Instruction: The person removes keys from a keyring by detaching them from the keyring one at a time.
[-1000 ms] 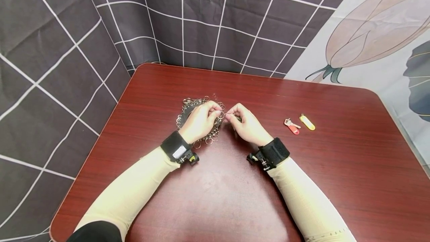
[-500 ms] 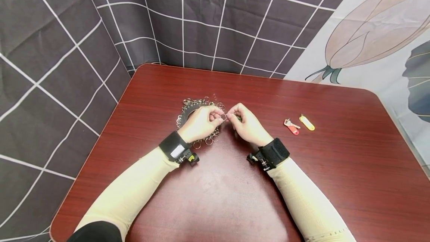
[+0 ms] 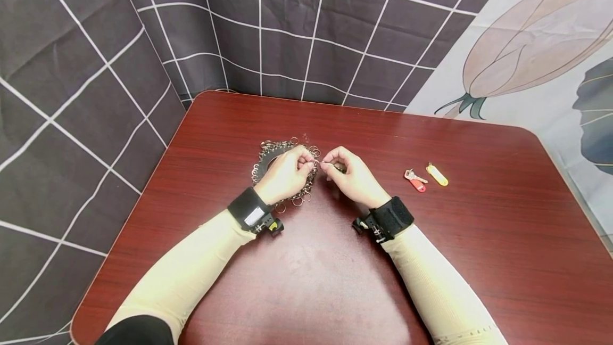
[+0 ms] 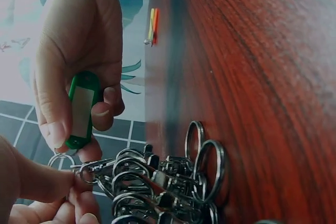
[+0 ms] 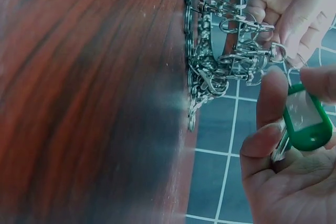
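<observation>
My left hand (image 3: 282,174) pinches a metal split ring (image 4: 62,159) between thumb and fingers. The ring sits at the edge of a dark hoop (image 3: 262,165) hung all round with metal swivel clasps (image 5: 231,51) and more split rings. My right hand (image 3: 353,179) holds a green key tag (image 5: 308,121) with a pale label, its thumb and forefinger at the tag's small wire loop. A silver key (image 5: 282,146) lies under the tag against the curled fingers. Both hands' fingertips nearly meet at the split ring, partly hiding it in the head view.
On the reddish wooden table (image 3: 306,281), to the right, lie a red key tag (image 3: 418,185) with a key (image 3: 415,176) and a yellow key tag (image 3: 437,174). Dark gridded cloth (image 3: 287,25) hangs behind the table's far edge.
Half a second ago my left thumb and forefinger were parted more, with the split ring showing between the hands; now they are closed together again, slightly further left. The right hand has barely shifted.
</observation>
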Tool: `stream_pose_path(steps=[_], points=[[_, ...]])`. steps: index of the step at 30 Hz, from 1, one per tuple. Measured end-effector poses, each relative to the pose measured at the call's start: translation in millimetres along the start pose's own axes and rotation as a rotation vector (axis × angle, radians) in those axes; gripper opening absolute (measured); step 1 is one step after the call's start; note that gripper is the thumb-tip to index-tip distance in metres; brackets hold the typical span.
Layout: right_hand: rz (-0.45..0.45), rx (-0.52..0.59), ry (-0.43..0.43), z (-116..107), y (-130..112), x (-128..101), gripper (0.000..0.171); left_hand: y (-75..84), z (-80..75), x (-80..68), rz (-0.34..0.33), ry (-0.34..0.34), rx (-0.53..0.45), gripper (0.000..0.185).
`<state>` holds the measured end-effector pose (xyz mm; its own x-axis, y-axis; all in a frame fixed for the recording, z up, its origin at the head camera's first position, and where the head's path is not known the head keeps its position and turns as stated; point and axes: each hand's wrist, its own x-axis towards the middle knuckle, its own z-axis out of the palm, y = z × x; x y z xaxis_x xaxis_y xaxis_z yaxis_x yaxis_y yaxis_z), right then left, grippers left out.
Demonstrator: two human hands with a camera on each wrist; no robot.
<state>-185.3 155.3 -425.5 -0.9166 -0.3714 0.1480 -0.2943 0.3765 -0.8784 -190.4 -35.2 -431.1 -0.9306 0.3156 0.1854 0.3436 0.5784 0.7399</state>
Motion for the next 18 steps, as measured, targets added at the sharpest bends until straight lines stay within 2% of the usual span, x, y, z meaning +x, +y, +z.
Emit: stream_pose_path(steps=[3,10,18], points=[[0.022,0.011,-0.004,1,13,3,0.013,-0.6,0.9,-0.3,0.005,0.035,-0.003,0.005],[0.011,-0.012,0.002,1,17,2,0.011,-0.2,0.7,-1.8,0.011,0.089,-0.017,0.005],[-0.035,-0.060,0.018,-3,18,2,0.005,4.3,-1.2,-2.5,0.030,0.043,-0.017,0.005]])
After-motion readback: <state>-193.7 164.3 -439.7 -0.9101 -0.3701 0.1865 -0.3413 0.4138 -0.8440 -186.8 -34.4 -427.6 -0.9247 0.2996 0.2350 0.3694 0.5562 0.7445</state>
